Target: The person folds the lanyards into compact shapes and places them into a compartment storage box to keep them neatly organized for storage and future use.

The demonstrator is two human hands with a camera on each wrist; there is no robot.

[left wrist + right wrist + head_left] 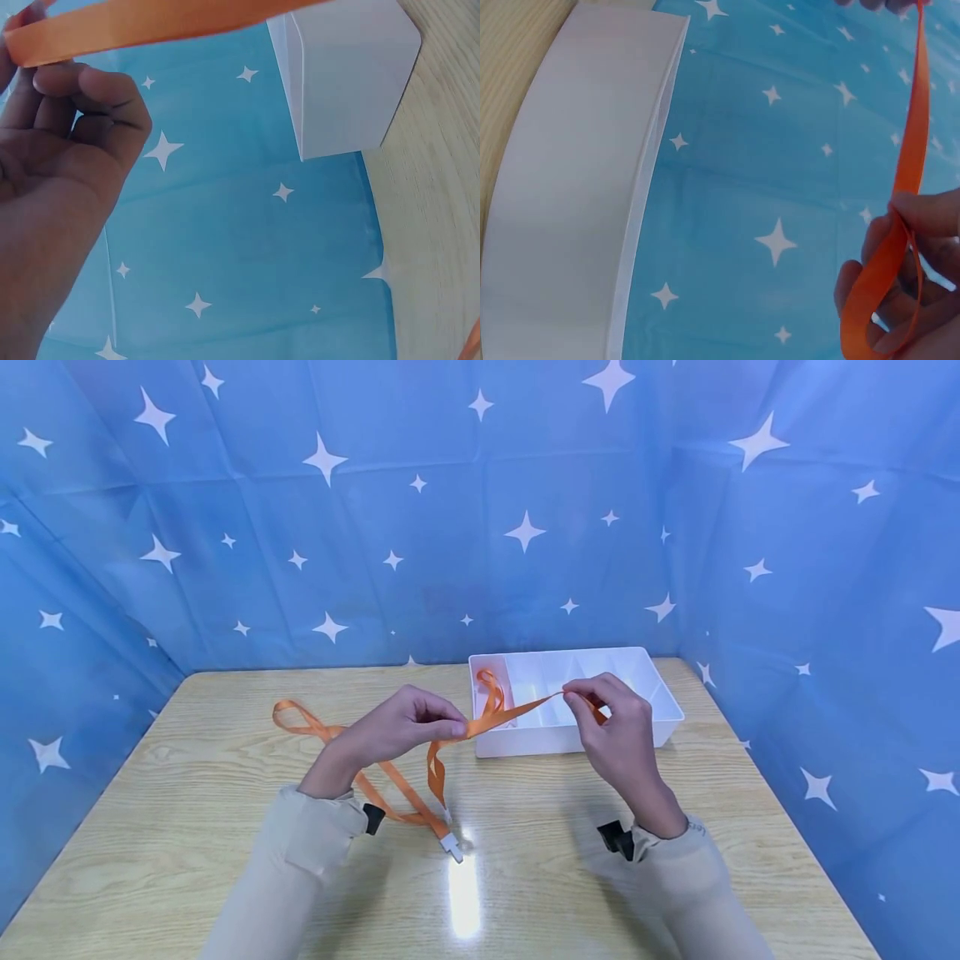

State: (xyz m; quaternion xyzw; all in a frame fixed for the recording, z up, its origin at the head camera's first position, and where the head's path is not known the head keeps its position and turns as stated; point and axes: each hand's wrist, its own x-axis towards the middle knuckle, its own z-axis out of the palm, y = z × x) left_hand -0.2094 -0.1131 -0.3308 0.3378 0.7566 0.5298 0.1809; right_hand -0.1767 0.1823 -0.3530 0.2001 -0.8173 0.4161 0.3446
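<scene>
An orange lanyard [517,713] is stretched between my two hands above the table. My left hand [408,724] pinches it between thumb and fingers, and a length of strap hangs below toward a small white end. At the other end, my right hand [618,727] pinches the strap; in the right wrist view a loop of the orange strap [877,289] curves down through the fingers. A second orange lanyard [405,787] lies on the table beneath my left hand, its white clip [452,846] toward me. Behind the taut strap an orange loop [491,687] shows at the box's left compartment.
A white divided box [528,743] stands at the back right of the wooden table [187,827], just beyond my hands. Blue cloth [450,510] with white stars hangs behind and along both sides of the table.
</scene>
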